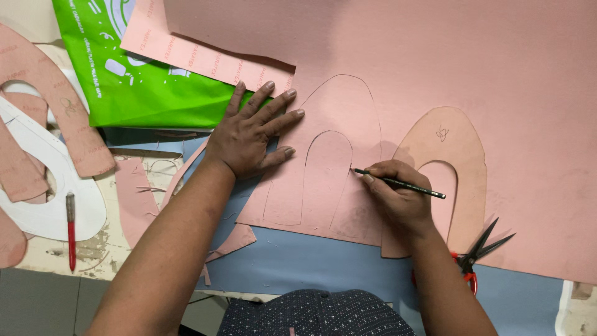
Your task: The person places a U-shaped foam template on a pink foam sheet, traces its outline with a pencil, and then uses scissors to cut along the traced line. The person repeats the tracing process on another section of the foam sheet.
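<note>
Left hand (252, 132) lying flat, fingers spread wide, pressing pink sheet (435, 74). Right hand (398, 196) curling tight around pencil (398, 183), tip touching sheet, arm reaching in from near side.

A green plastic bag (143, 68) lies top left, red-handled scissors (476, 258) lower right, a red-handled knife (71, 230) far left

Workshop: pattern sheets (497, 74), scissors (476, 258)

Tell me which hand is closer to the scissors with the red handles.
Right. The right hand, holding a pencil, sits just up and left of the scissors; its forearm passes right beside them. The left hand lies flat on the pink sheet, far across to the left.
</note>
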The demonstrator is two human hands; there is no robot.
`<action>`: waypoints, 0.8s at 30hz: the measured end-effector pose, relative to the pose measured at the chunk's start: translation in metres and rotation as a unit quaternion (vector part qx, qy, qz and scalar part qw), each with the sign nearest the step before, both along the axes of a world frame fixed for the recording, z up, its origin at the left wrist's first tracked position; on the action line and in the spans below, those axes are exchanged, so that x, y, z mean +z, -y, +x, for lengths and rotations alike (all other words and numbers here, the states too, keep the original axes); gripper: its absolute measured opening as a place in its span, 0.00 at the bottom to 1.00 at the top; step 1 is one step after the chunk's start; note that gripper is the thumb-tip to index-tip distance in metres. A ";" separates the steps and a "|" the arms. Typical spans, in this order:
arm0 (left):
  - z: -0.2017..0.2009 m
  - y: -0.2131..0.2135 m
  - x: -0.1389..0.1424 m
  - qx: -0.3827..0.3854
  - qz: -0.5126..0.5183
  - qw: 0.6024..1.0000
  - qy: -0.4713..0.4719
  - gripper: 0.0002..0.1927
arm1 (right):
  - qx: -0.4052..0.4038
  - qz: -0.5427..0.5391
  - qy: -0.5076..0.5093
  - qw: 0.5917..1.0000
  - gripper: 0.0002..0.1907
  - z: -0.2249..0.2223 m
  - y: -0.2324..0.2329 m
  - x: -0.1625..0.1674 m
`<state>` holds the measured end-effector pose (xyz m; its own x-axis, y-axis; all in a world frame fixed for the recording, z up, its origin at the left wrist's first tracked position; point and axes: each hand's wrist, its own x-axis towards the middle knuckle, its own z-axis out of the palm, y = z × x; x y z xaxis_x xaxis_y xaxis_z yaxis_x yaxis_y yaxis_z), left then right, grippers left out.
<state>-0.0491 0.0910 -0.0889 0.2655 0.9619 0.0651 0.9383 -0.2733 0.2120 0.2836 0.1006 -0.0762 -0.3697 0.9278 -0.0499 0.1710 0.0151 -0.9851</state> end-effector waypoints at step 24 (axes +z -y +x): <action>-0.001 0.000 -0.003 -0.002 0.003 1.000 -0.008 0.38 | -0.047 0.001 0.000 0.999 0.05 -0.013 -0.017 0.000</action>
<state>-0.0498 0.0912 -0.0922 0.2700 0.9606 0.0664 0.9406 -0.2778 0.1952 0.2710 0.1179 -0.0759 -0.2813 0.9584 -0.0484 0.1708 0.0004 -0.9853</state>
